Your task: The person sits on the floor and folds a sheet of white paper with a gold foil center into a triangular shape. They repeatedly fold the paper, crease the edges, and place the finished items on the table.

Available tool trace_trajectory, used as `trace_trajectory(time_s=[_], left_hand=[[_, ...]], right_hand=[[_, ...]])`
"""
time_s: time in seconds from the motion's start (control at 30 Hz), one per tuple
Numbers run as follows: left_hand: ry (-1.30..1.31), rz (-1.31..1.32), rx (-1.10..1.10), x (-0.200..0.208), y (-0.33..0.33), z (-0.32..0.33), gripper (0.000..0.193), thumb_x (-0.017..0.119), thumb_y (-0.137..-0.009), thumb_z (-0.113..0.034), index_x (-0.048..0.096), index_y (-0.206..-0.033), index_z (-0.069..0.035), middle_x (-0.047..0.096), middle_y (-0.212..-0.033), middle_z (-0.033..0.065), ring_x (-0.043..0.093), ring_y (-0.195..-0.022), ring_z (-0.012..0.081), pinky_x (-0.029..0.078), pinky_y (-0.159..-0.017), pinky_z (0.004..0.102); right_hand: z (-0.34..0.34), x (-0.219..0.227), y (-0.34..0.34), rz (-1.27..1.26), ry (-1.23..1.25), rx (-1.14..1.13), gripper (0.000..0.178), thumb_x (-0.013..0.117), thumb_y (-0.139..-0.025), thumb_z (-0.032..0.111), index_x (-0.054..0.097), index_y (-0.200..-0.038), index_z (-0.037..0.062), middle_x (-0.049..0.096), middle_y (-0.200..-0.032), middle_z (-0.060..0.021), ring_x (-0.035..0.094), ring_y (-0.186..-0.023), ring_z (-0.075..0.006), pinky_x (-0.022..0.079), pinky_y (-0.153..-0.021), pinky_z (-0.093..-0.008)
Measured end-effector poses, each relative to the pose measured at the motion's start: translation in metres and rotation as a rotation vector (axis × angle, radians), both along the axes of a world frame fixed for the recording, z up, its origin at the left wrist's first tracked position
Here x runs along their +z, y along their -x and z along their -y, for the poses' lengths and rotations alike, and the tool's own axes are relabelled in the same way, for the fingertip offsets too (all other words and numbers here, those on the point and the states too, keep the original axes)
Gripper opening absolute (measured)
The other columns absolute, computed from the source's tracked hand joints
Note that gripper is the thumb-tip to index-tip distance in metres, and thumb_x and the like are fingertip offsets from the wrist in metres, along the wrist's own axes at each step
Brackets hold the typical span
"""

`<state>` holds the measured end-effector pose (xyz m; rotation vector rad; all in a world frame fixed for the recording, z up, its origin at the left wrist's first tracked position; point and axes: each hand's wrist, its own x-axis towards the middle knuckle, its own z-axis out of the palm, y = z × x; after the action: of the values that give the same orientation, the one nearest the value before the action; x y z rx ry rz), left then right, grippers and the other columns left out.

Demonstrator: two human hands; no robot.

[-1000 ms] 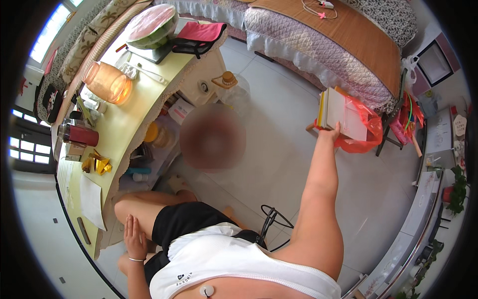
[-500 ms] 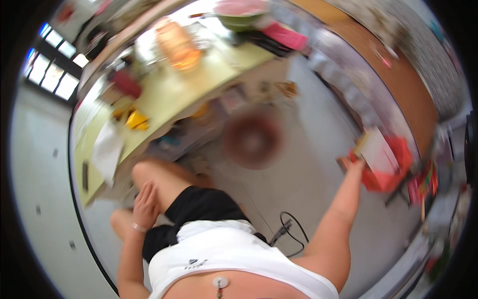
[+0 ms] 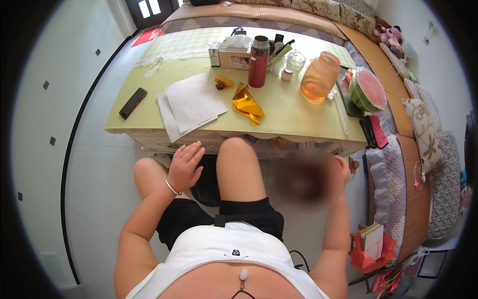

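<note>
My left hand (image 3: 186,167) is open, its fingers stretched toward the table's front edge, and nothing is in it. It hovers by my knee, just below two white sheets of paper (image 3: 194,102) lying on the table (image 3: 149,92). To the right of the sheets is a folded piece of shiny gold paper (image 3: 246,103), with a smaller crumpled yellow piece (image 3: 223,82) behind it. My right hand (image 3: 342,172) is at the right edge of a round, blurred dark patch (image 3: 306,179). That patch hides most of its fingers and anything they may hold.
A dark phone-like object (image 3: 133,103) lies at the table's left. Farther back stand a tissue box (image 3: 235,56), a red flask (image 3: 258,65) and an orange jar (image 3: 320,78). A cut watermelon (image 3: 367,89) sits at the right. A red bag with books (image 3: 371,251) hangs beside the sofa.
The view has swung round to face the table. My right hand has moved from the red bag of books toward the table. My left hand has lifted from my leg.
</note>
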<state>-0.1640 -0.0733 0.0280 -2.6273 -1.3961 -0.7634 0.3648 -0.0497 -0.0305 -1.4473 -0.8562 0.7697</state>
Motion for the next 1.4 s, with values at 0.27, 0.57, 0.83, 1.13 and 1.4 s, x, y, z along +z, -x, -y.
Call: trace_trajectory(time_s=[0.27, 0.57, 0.83, 1.13, 1.4], left_hand=[[-0.1, 0.328, 0.005, 0.035, -0.016, -0.088, 0.044, 0.07, -0.08, -0.006, 0.064, -0.123, 0.003, 0.064, -0.126, 0.0211, 0.059, -0.119, 0.0394, 0.047, -0.103, 0.0462], [0.411, 0.433, 0.312, -0.015, -0.068, -0.263, 0.022, 0.065, -0.089, -0.017, 0.073, -0.101, -0.001, 0.072, -0.105, 0.0198, 0.067, -0.098, 0.0376, 0.054, -0.086, 0.0438], [0.445, 0.495, 0.553, -0.032, -0.105, -0.298, 0.034, 0.085, -0.073, -0.024, 0.072, -0.093, 0.0, 0.072, -0.089, 0.0186, 0.07, -0.09, 0.0306, 0.055, -0.083, 0.0391], [1.105, 1.333, 0.053, -0.004, -0.057, -0.274, 0.014, 0.078, -0.084, -0.01, 0.069, -0.094, -0.008, 0.069, -0.086, 0.0013, 0.066, -0.08, 0.0151, 0.055, -0.077, 0.0301], [1.016, 1.653, -0.11, 0.005, 0.006, -0.185, 0.061, 0.062, -0.08, 0.01, 0.049, -0.139, -0.002, 0.065, -0.101, 0.0082, 0.066, -0.079, 0.0175, 0.056, -0.072, 0.0306]], right_hand=[[-0.133, 0.017, 0.166, 0.554, -0.145, 0.45, 0.039, 0.065, -0.095, 0.021, 0.064, -0.128, -0.0007, 0.069, -0.123, -0.0175, 0.063, -0.114, -0.0323, 0.05, -0.098, -0.0384], [-0.159, 0.012, 0.243, 0.823, -0.143, 0.245, 0.041, 0.072, -0.083, 0.011, 0.066, -0.122, -0.0008, 0.07, -0.104, -0.0145, 0.06, -0.102, -0.0335, 0.049, -0.094, -0.0433], [-0.165, 0.001, 0.226, 0.787, -0.209, 0.248, 0.039, 0.071, -0.078, 0.002, 0.07, -0.116, 0.0041, 0.068, -0.095, -0.0085, 0.061, -0.093, -0.0288, 0.05, -0.089, -0.039], [-0.154, 0.043, 0.229, -0.152, -0.073, 0.554, 0.036, 0.063, -0.089, -0.005, 0.069, -0.124, -0.0001, 0.063, -0.089, 0.0023, 0.057, -0.08, -0.005, 0.047, -0.07, -0.0212], [-0.148, 0.077, 0.277, -0.163, -0.075, 0.789, 0.033, 0.064, -0.091, -0.003, 0.068, -0.123, 0.0013, 0.069, -0.096, -0.0005, 0.061, -0.082, -0.0047, 0.046, -0.068, -0.0193]])
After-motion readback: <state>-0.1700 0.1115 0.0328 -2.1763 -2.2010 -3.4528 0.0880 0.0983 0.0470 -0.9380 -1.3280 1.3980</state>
